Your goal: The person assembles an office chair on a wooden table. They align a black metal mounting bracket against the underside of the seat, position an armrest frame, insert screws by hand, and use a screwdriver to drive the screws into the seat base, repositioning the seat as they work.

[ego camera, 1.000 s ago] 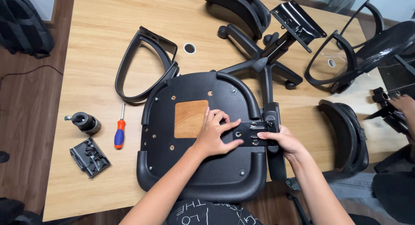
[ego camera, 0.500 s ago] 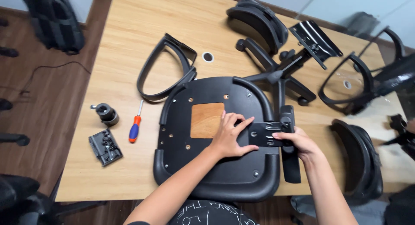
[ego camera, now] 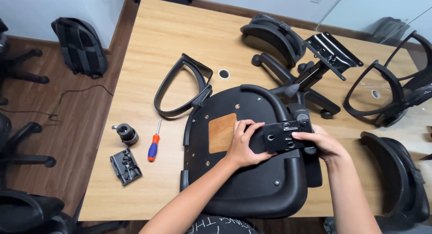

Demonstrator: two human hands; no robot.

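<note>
Bracket (ego camera: 284, 136): 1, held by 2 hands (ego camera: 245, 146) on 1 seat (ego camera: 252, 189).

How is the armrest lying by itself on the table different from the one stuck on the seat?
The loose armrest lies flat on the bare table, touched by no hands. The attached armrest sits along the upturned seat, and both the left hand and right hand hold its bracket plate. Both are black plastic.
</note>
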